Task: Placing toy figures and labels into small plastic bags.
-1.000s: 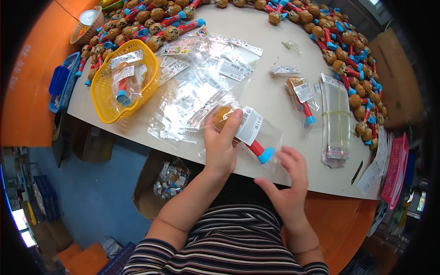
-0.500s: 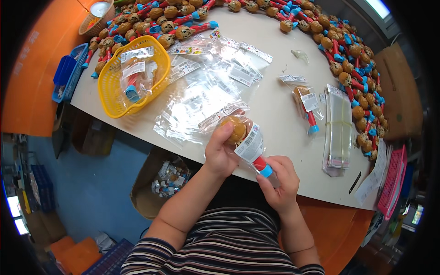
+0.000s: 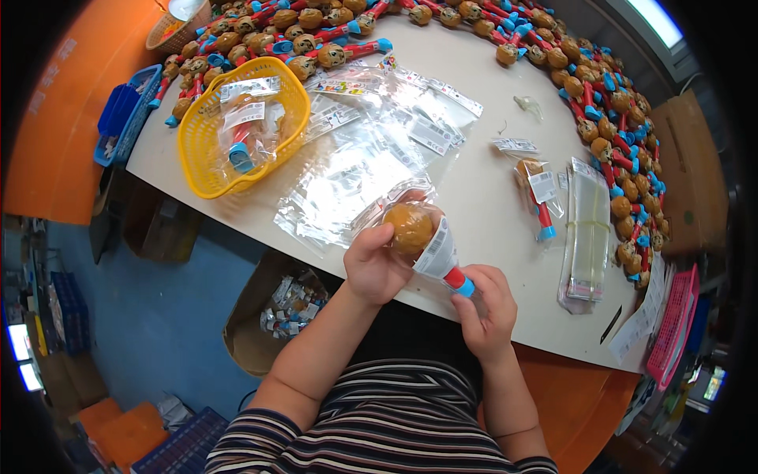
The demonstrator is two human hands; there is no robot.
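A toy with a round brown head, red handle and blue end [image 3: 410,231] sits inside a clear plastic bag with a white label, tilted over the table's near edge. My left hand [image 3: 374,267] is closed around the bag at the head end. With thumb and fingers, my right hand [image 3: 489,310] pinches the bag's lower end by the blue tip. Just beyond my hands lies a spread of clear printed bags [image 3: 347,182]. Another bagged toy [image 3: 541,193] rests on the table to the right.
A yellow basket [image 3: 197,170] with a bagged toy stands at the left. Many loose toys [image 3: 332,55] are heaped along the table's far and right edges. A banded stack of clear bags [image 3: 588,237] lies right. Below the table is a cardboard box [image 3: 246,332] holding small packets.
The bagged toy has turned in my hands, so more of its round head faces up and the label shows narrower. Both hands keep hold of the bag. The view has shifted slightly.
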